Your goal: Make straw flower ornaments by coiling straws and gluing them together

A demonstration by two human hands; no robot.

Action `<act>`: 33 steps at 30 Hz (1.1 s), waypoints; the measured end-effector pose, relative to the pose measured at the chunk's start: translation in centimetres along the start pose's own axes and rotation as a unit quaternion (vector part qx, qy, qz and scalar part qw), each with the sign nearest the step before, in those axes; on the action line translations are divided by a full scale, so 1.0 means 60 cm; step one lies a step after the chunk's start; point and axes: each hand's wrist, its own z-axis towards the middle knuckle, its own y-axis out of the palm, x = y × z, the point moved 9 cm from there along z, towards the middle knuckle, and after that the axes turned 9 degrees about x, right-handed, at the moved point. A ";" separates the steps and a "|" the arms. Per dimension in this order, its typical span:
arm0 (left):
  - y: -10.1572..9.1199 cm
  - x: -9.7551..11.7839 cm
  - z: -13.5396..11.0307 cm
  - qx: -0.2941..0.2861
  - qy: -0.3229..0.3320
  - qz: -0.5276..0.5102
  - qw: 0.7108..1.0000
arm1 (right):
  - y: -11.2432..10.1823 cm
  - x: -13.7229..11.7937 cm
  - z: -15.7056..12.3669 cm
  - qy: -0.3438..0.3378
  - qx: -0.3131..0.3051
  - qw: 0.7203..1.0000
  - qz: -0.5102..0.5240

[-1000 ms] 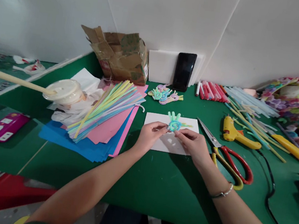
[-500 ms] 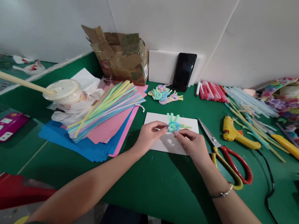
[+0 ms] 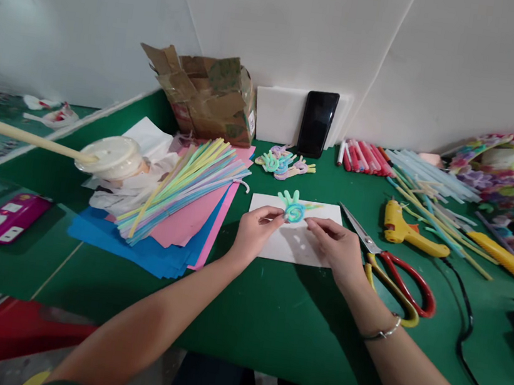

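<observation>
A small pipe-cleaner figure, a coiled blue and green spiral with green loops on top, is pinched at its left edge by my left hand. From its right side sticks a yellow-green stem. Beside the figure's right edge, my right hand has thumb and forefinger pressed together, slightly apart from the coil; whatever they pinch is too small to make out. Below both hands a white sheet lies on the green table. Behind it lie several similar pipe-cleaner figures in a cluster.
Scissors, a yellow glue gun with a black cord, and a yellow cutter lie right. Left are a pipe-cleaner bundle, a lidded cup and coloured sheets. A phone and cardboard box stand behind.
My right hand has drawn slightly rightward, away from the coil. The figure has turned and shifted a little left, so its spiral shows more fully; my left hand still pinches it.
</observation>
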 end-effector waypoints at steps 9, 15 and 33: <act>-0.003 -0.011 0.000 0.012 -0.040 -0.031 0.999 | -0.029 0.002 0.008 0.003 0.073 0.997 0.000; -0.001 -0.008 -0.002 0.005 -0.037 -0.028 0.999 | -0.009 -0.006 0.003 -0.006 0.015 1.000 0.011; 0.026 0.003 -0.012 -0.083 0.011 0.013 0.996 | 0.018 -0.001 -0.002 -0.021 -0.049 0.999 0.005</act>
